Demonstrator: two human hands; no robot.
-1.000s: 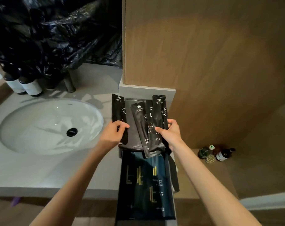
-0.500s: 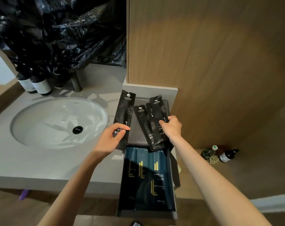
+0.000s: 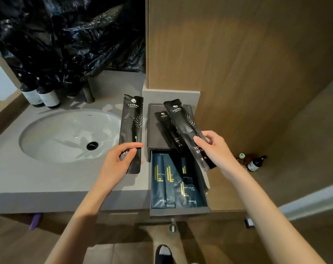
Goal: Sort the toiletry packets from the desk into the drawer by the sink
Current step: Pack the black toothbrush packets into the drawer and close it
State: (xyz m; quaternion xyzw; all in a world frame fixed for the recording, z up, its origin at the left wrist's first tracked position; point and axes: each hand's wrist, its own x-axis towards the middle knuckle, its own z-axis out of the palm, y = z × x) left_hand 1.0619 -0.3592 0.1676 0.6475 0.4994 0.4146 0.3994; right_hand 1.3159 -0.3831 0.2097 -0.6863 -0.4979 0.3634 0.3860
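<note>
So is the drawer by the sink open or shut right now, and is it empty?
Open and not empty: the drawer is pulled out below the dark tray, with dark blue packets lying inside.

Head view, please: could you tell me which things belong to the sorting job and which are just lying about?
Job: black packet in left hand; two black packets in right hand; open drawer holding blue packets.

Lying about: sink; bottles; black plastic bag; floor bottles.
</note>
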